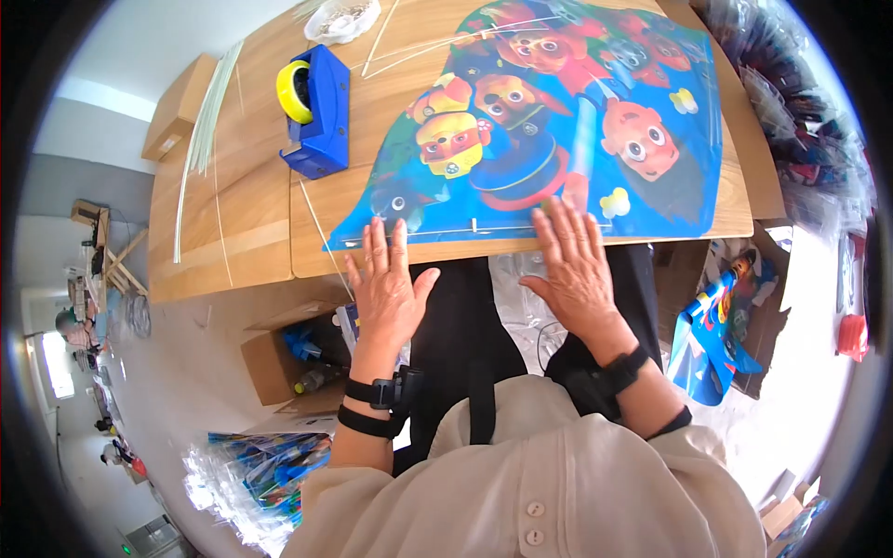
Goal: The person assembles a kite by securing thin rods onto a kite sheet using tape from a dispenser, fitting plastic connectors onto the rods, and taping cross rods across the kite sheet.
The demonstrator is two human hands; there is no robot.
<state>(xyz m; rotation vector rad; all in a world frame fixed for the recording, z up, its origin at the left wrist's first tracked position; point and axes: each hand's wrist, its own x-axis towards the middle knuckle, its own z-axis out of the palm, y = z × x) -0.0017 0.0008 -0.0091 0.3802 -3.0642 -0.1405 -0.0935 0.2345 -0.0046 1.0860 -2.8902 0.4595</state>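
Note:
A blue printed sheet [530, 149] with cartoon characters, shaped like a kite skin, lies spread on the wooden table. Along its near edge runs a thin pale rod [437, 229], with a small light piece across it near the middle. My left hand [386, 293] rests its outstretched fingertips on the sheet's near left edge, thumb apart. Farther right, my right hand [575, 270] lies with straight, spread fingers over the same edge. Neither hand grips anything. Several thin rods [465, 39] lie across the sheet's upper part.
A blue tape dispenser [321, 116] with yellow tape stands left of the sheet. Beyond it are a white dish [340, 17] and a bundle of thin rods [206, 116]. Open cardboard boxes [270, 365] sit below the table, and plastic-wrapped goods [791, 121] pile up at right.

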